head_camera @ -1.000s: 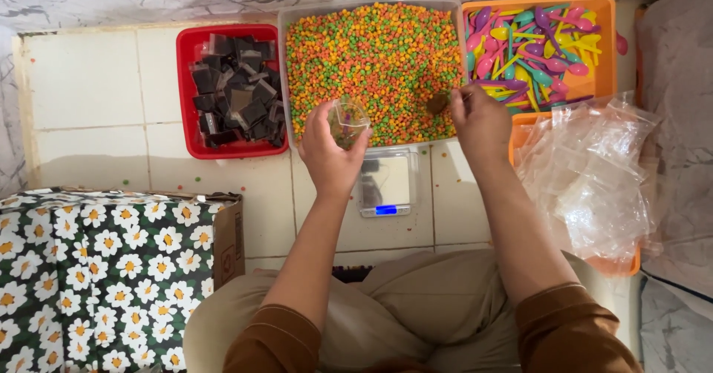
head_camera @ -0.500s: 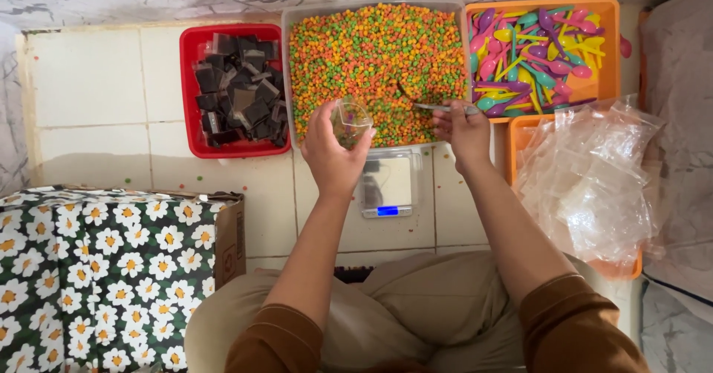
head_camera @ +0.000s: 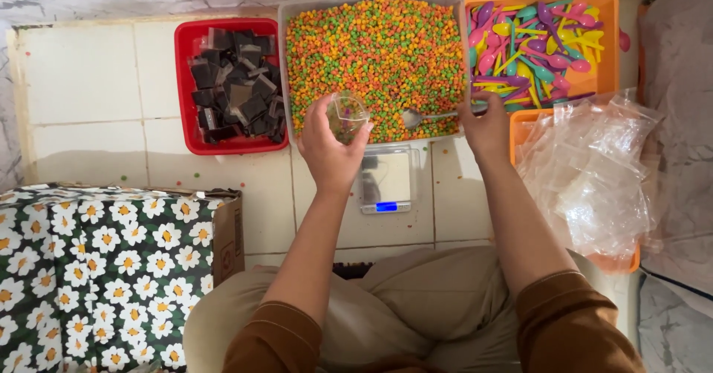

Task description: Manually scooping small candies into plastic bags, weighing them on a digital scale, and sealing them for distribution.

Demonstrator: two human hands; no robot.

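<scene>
My left hand (head_camera: 329, 149) holds a small clear plastic cup (head_camera: 346, 115) tilted over the near edge of a grey tray (head_camera: 284, 17) filled with orange, green and yellow candy beads (head_camera: 371, 54). My right hand (head_camera: 486, 126) grips a metal spoon (head_camera: 427, 115) whose bowl lies on the beads at the tray's near right side, pointing left toward the cup. A small digital scale (head_camera: 386, 182) sits on the tiled floor just below the tray, between my two forearms.
A red tray (head_camera: 183, 83) of dark square packets stands at left. An orange tray (head_camera: 607, 39) of coloured plastic spoons is at right, with a pile of clear plastic bags (head_camera: 594, 172) below it. A daisy-patterned box (head_camera: 104, 269) sits at lower left.
My right hand has drawn back toward me and lowered the spoon, which now lies level on the beads beside the cup. My left hand with the cup has stayed nearly still.
</scene>
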